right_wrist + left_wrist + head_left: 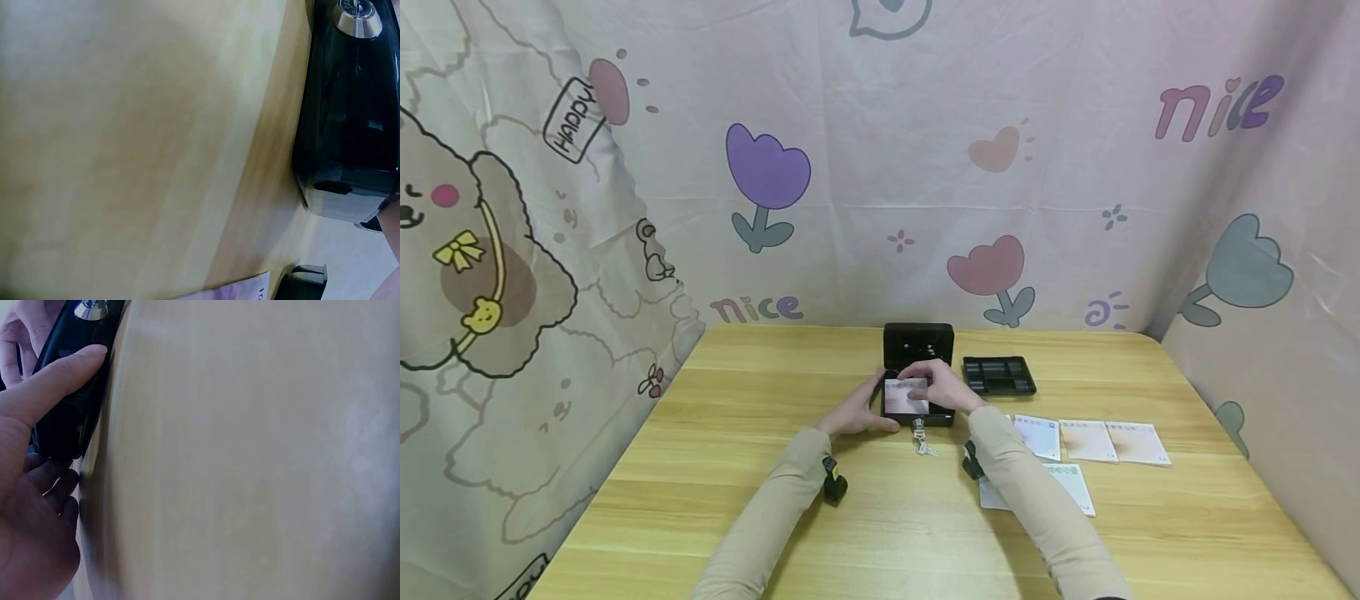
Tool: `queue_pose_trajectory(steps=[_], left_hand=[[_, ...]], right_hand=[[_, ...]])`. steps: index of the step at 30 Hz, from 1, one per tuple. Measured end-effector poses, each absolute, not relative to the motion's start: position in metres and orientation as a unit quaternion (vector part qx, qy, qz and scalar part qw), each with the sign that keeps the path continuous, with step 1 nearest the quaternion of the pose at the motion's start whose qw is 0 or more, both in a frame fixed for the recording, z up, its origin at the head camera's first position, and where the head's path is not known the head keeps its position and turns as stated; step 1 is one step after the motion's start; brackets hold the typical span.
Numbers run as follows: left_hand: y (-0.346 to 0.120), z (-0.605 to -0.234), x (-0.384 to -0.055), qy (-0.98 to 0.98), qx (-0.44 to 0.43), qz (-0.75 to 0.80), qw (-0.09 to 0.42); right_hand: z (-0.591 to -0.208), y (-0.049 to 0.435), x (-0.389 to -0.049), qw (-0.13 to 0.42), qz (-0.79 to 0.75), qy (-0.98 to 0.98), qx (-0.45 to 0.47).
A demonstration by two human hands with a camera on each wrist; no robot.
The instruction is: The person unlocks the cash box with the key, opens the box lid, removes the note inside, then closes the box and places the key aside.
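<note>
A black cash box (942, 420) stands with its lid (917, 343) raised. My left hand (852, 412) grips its left front corner; in the left wrist view the thumb lies along the front face and the fingers bend at the side. My right hand (946, 385) reaches over the box and pinches a pinkish printed paper sheet (901, 398) above the left part of the opening. A bunch of keys (921, 439) hangs from the front lock (359, 19). Most of the box's inside is hidden by the sheet and the right hand.
To the right of the box lies a black compartment tray (999, 377). Several printed sheets (1138, 442) lie in a row on the wooden table (715, 400), and more pale sheets (1070, 483) lie nearer, partly under my right forearm. A patterned curtain (850, 167) hangs behind.
</note>
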State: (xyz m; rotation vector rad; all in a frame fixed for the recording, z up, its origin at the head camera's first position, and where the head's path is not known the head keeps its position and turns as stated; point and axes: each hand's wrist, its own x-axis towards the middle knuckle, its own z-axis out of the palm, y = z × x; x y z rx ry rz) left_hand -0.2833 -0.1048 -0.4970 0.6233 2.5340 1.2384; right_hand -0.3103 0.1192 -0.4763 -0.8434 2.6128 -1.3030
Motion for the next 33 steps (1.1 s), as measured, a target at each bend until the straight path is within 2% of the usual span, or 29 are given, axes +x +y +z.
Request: queue_pose_trajectory(steps=[13,33], left_hand=[[-0.105,-0.496,-0.282,0.873,0.210,0.421,0.129],[-0.104,-0.496,-0.283,0.866,0.214,0.434,0.128]], right_hand=[[-0.468,0.117,-0.305,0.044,-0.441,0.865,-0.238],[-0.439,0.125,-0.294,-0.057,-0.480,0.844,-0.234]])
